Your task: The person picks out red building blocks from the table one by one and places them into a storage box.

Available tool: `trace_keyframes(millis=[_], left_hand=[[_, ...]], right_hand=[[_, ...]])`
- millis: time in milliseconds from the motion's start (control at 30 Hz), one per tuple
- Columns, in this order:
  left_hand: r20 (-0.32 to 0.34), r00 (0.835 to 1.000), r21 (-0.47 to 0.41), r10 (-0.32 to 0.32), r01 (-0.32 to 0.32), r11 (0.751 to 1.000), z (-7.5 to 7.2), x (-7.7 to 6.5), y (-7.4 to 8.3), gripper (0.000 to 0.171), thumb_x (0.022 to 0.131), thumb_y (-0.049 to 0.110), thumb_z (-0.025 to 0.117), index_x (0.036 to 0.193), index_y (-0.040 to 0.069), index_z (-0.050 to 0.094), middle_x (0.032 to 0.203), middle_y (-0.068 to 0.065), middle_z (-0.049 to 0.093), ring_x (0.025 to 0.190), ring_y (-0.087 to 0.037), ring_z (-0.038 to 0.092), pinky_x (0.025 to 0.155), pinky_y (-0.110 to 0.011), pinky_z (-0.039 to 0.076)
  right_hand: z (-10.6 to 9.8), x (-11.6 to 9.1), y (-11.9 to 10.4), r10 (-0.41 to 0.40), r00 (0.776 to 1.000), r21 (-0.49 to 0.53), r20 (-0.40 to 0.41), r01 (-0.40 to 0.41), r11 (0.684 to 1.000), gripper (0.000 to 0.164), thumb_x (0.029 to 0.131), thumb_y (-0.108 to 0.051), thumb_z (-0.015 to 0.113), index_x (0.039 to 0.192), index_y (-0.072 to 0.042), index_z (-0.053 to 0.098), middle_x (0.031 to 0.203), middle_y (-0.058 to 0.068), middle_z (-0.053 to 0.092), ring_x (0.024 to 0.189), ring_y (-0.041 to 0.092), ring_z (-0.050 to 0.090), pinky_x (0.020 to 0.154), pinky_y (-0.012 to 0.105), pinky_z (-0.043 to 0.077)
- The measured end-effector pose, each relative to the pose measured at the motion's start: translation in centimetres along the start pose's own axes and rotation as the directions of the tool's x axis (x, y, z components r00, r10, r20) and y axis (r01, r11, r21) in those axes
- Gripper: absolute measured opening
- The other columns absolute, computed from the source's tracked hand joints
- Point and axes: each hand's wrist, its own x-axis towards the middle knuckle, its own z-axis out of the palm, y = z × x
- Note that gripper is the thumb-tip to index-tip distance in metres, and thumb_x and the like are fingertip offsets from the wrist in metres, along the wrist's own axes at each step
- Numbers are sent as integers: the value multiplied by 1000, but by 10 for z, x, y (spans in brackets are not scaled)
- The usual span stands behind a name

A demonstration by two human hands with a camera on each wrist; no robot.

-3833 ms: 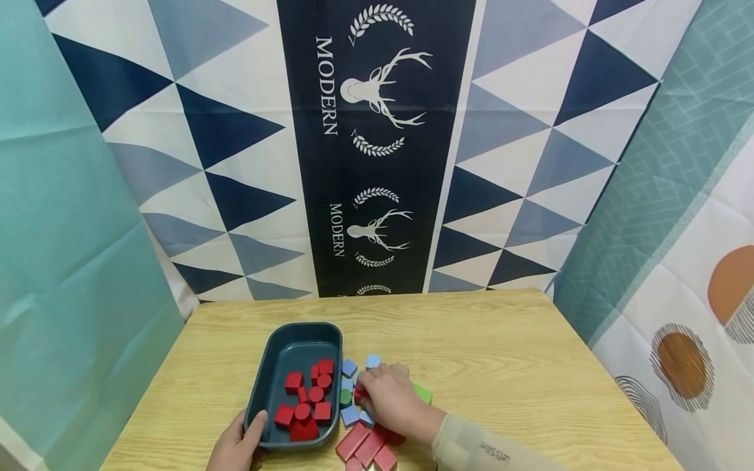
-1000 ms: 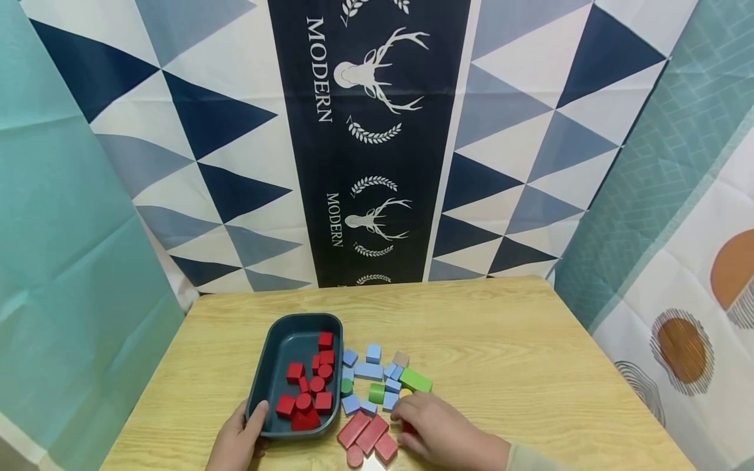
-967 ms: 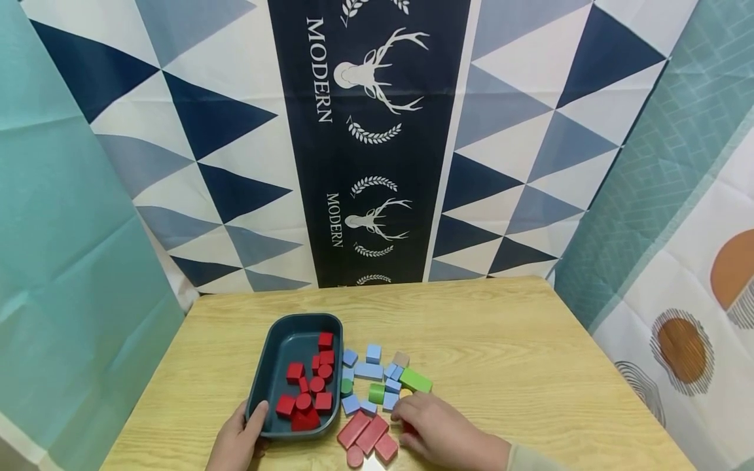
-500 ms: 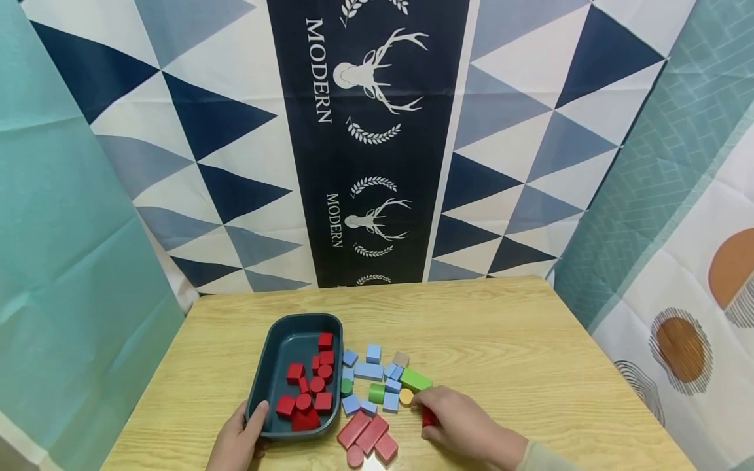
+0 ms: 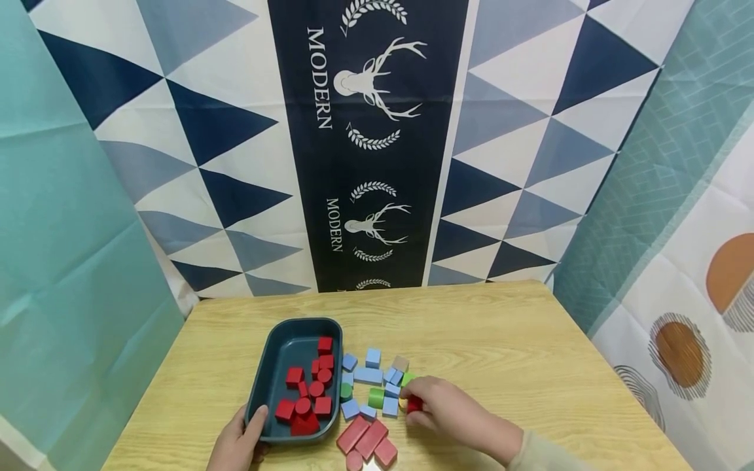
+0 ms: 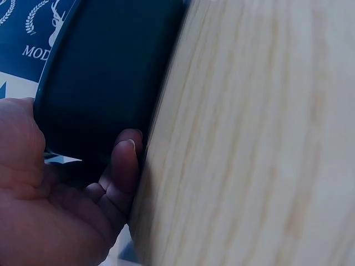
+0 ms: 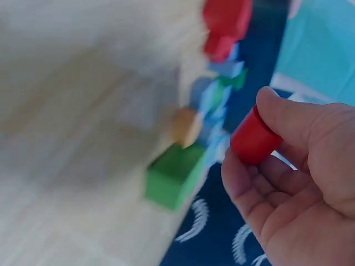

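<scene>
My left hand [image 5: 235, 445] grips the front-left corner of a dark teal tray [image 5: 284, 366], thumb over the rim. In the left wrist view, fingers [image 6: 125, 166] curl against the tray's outer wall [image 6: 111, 72]. Several red blocks [image 5: 294, 377] lie inside the tray, mostly along its right and front. My right hand [image 5: 453, 415] pinches a red cylinder block [image 7: 256, 138] between thumb and fingers, to the right of the loose blocks. It partly covers a green block [image 5: 408, 379] and a yellow round block [image 5: 402, 404].
Blue blocks [image 5: 368, 375] and a green cylinder [image 5: 376, 398] lie right of the tray. Pinkish-red blocks [image 5: 372, 439] are grouped nearer the front edge. A tan block [image 5: 400, 364] sits at the back of the group. Wooden tabletop [image 5: 506, 347] extends to the right, with patterned cloth behind.
One more red block is in the tray than in the earliest frame. In the last half second my right hand has shifted slightly left with the red cylinder. The left hand stays on the tray.
</scene>
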Motion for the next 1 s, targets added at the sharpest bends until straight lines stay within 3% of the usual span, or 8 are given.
trace_keyframes(millis=[233, 400, 533, 667, 800, 1000], left_hand=[[-6, 1000, 1, -25, 25, 1000, 0, 0, -4, 94, 104, 73, 49, 153, -7, 45, 97, -13, 69, 73, -21, 63, 67, -36, 54], [-13, 1000, -42, 3, -3, 999, 5, 0, -7, 83, 107, 64, 52, 150, -7, 49, 92, -12, 71, 70, -22, 64, 65, -37, 55], [-8, 999, -72, 32, -32, 997, 9, -1, -8, 72, 109, 56, 54, 146, -6, 53, 83, -8, 70, 67, -23, 63, 63, -37, 54], [-6, 1000, -62, 27, -27, 998, 7, -1, -7, 74, 108, 58, 54, 146, -6, 53, 87, -9, 71, 68, -23, 64, 64, -37, 54], [-11, 1000, -54, 20, -21, 998, 4, 0, -4, 81, 106, 64, 53, 148, -6, 51, 92, -10, 72, 70, -23, 64, 65, -37, 54], [-12, 1000, -65, 5, -6, 998, 3, 0, -2, 85, 105, 65, 54, 150, -6, 49, 94, -10, 71, 70, -22, 63, 66, -37, 54]], right_hand=[[18, 59, -60, -136, 988, 47, 78, 133, 990, 28, 103, -18, 73, 132, -16, 71, 123, -7, 73, 111, 2, 64, 97, 24, 57], [40, 105, -91, -219, 969, 50, 116, 214, 975, 31, 106, -22, 70, 137, -18, 68, 134, -8, 71, 120, 0, 63, 105, 20, 53], [56, 126, -96, -225, 958, 31, 177, 223, 974, 31, 103, -24, 74, 133, -20, 70, 128, -10, 73, 111, -4, 64, 100, 16, 52], [67, 136, -92, -238, 948, -5, 210, 244, 970, 29, 97, -25, 81, 125, -25, 75, 120, -14, 75, 100, -4, 62, 91, 14, 51], [71, 141, -88, -205, 964, -91, 170, 223, 971, 29, 95, -26, 84, 123, -30, 77, 121, -16, 76, 104, 0, 63, 93, 19, 53], [72, 149, -87, -78, 993, -239, 86, 96, 966, 33, 98, -29, 81, 130, -26, 74, 125, -7, 76, 107, 9, 66, 97, 25, 54]])
